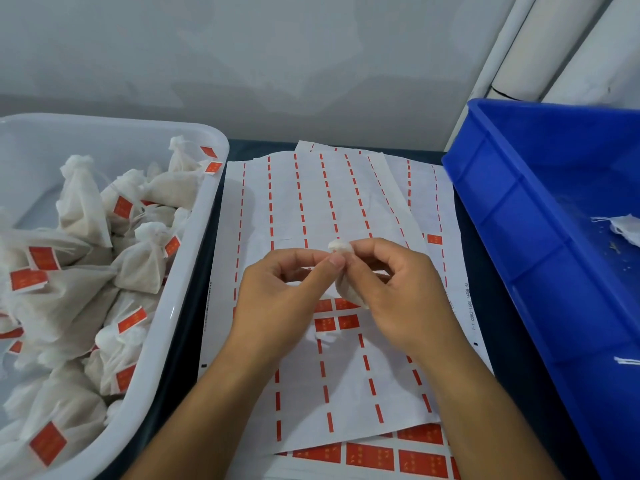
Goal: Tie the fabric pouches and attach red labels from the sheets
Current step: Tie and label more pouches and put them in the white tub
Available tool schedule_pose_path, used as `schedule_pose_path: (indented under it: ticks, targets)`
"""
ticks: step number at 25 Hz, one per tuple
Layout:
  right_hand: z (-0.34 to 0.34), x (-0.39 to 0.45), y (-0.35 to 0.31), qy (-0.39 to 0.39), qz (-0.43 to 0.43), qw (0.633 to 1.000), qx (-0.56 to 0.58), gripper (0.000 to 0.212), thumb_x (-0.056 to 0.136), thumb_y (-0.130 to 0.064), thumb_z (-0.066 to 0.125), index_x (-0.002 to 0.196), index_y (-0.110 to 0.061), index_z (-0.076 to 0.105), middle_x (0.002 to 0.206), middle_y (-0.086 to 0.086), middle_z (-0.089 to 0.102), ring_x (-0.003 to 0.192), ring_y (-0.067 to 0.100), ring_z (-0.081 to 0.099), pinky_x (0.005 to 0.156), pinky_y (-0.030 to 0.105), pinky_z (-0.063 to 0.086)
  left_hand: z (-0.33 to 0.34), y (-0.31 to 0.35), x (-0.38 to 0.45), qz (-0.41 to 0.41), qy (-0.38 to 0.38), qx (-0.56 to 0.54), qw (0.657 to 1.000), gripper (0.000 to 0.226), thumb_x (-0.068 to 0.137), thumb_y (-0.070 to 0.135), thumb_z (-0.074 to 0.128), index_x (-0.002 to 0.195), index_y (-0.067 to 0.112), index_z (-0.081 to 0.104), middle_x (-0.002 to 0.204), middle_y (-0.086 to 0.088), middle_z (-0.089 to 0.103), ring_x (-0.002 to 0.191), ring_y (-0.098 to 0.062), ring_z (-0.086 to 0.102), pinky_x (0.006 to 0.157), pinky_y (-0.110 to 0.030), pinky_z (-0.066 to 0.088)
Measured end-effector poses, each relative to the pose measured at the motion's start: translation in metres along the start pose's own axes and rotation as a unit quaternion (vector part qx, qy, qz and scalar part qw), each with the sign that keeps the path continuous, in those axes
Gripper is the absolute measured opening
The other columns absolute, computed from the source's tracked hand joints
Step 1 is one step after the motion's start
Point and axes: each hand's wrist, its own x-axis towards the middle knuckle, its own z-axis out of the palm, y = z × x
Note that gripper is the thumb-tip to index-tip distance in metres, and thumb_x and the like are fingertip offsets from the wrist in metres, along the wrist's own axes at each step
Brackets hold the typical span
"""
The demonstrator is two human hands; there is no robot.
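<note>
White fabric pouch (pixel 346 271), one, pinched by two hands: left (pixel 277 292), right (pixel 398 289).

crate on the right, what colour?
Solid blue plastic crate, with ribbed walls. The head view, the only one, shows it.

The scene is evenly and brightly lit by soft, cool, diffuse light; the source is not seen. Shadows are faint: only a weak, soft-edged shade is cast on the white paper label sheets (pixel 346 209) beneath the hands (pixel 346 292). A mild sheen is noted on the rim of the translucent white plastic tub (pixel 194 258) and on the wall of the blue plastic crate (pixel 519 209). No blown-out glare is observed. Wide-angle distortion is evident at the edges, where the tub rim and the crate walls are bowed. Overall sharpness is moderate; fine print on the sheets is softened, and the pale grey wall (pixel 242 46) is rendered with blotchy compression texture.
</note>
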Motion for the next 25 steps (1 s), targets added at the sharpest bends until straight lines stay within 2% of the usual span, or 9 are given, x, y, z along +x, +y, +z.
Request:
schedule_pose_path:
  ticks: [3, 6, 8, 10, 12, 14, 17, 20, 25]
  targets:
    - [0.0, -0.001, 0.001, -0.001, -0.008, 1.0, -0.009, 0.012, 0.094, -0.053, 0.061, 0.102, -0.048, 0.067, 0.096, -0.03, 0.07, 0.101, -0.015, 0.06, 0.071, 0.0, 0.049, 0.001, 0.0, -0.001, 0.001, -0.005, -0.004, 1.0, 0.037, 0.066, 0.067, 0.066, 0.086, 0.037, 0.078, 0.088, 0.019, 0.075, 0.089, 0.005, 0.069, 0.073, -0.019, 0.055]
    - [-0.001, 0.0, 0.0, 0.002, -0.011, 1.0, -0.01, 0.006, 0.094, -0.054, 0.06, 0.095, -0.051, 0.065, 0.092, -0.036, 0.069, 0.101, -0.017, 0.06, 0.072, 0.0, 0.048, 0.0, 0.0, -0.001, 0.009, -0.008, -0.007, 1.0, 0.035, 0.07, 0.066, 0.064, 0.086, 0.037, 0.077, 0.087, 0.018, 0.074, 0.087, 0.003, 0.068, 0.078, -0.026, 0.057]
    - [-0.003, -0.001, -0.002, 0.001, 0.002, 1.0, 0.005, 0.006, 0.093, -0.054, 0.06, 0.091, -0.052, 0.065, 0.094, -0.042, 0.066, 0.101, -0.018, 0.059, 0.07, 0.0, 0.047, -0.001, -0.002, 0.0, 0.012, -0.002, 0.001, 1.0, 0.029, 0.076, 0.062, 0.067, 0.085, 0.036, 0.076, 0.088, 0.017, 0.072, 0.085, 0.006, 0.066, 0.075, -0.023, 0.054]
    - [-0.005, -0.001, -0.003, -0.009, 0.032, 0.999, 0.035, 0.012, 0.089, -0.058, 0.06, 0.092, -0.05, 0.068, 0.095, -0.037, 0.068, 0.1, -0.015, 0.06, 0.069, 0.002, 0.05, 0.0, -0.004, 0.002, 0.02, 0.003, 0.022, 1.0, 0.016, 0.086, 0.051, 0.07, 0.084, 0.035, 0.074, 0.089, 0.016, 0.071, 0.087, 0.008, 0.064, 0.07, -0.016, 0.052]
    - [-0.007, -0.002, -0.004, -0.03, 0.076, 0.993, 0.085, 0.02, 0.087, -0.06, 0.059, 0.091, -0.046, 0.073, 0.094, -0.03, 0.071, 0.097, -0.011, 0.064, 0.07, 0.01, 0.055, 0.001, -0.005, 0.003, 0.038, 0.003, 0.046, 0.998, 0.011, 0.09, 0.041, 0.07, 0.082, 0.033, 0.072, 0.093, 0.015, 0.069, 0.09, 0.009, 0.062, 0.063, -0.008, 0.051]
    - [-0.008, -0.001, -0.004, -0.058, 0.138, 0.972, 0.182, 0.021, 0.094, -0.049, 0.063, 0.098, -0.037, 0.08, 0.098, -0.015, 0.076, 0.1, 0.004, 0.071, 0.085, 0.029, 0.062, 0.002, -0.007, 0.002, 0.054, 0.001, 0.054, 0.997, 0.011, 0.092, 0.036, 0.071, 0.082, 0.032, 0.071, 0.095, 0.013, 0.067, 0.091, 0.007, 0.061, 0.064, -0.003, 0.048]
    - [-0.009, 0.0, -0.006, -0.095, 0.223, 0.914, 0.324, 0.028, 0.103, -0.029, 0.059, 0.114, -0.011, 0.077, 0.118, 0.017, 0.073, 0.117, 0.031, 0.069, 0.102, 0.054, 0.055, 0.002, -0.005, 0.002, 0.057, -0.005, 0.058, 0.997, 0.013, 0.09, 0.041, 0.068, 0.082, 0.031, 0.071, 0.096, 0.015, 0.066, 0.09, 0.006, 0.062, 0.064, -0.011, 0.05]
    - [-0.009, 0.0, -0.003, -0.118, 0.254, 0.882, 0.378, 0.038, 0.1, -0.028, 0.06, 0.124, 0.001, 0.069, 0.129, 0.028, 0.065, 0.125, 0.04, 0.063, 0.105, 0.062, 0.049, 0.003, -0.006, 0.001, 0.047, -0.005, 0.054, 0.997, 0.015, 0.087, 0.045, 0.066, 0.081, 0.031, 0.07, 0.096, 0.014, 0.066, 0.091, 0.007, 0.06, 0.067, -0.014, 0.048]
    - [-0.011, 0.001, 0.001, -0.133, 0.241, 0.89, 0.365, 0.041, 0.086, -0.037, 0.071, 0.113, -0.006, 0.078, 0.123, 0.022, 0.07, 0.122, 0.036, 0.066, 0.103, 0.061, 0.051, 0.004, -0.004, -0.002, 0.116, 0.015, 0.085, 0.99, 0.008, 0.089, 0.039, 0.073, 0.085, 0.039, 0.066, 0.1, 0.017, 0.063, 0.094, 0.003, 0.061, 0.067, -0.008, 0.051]
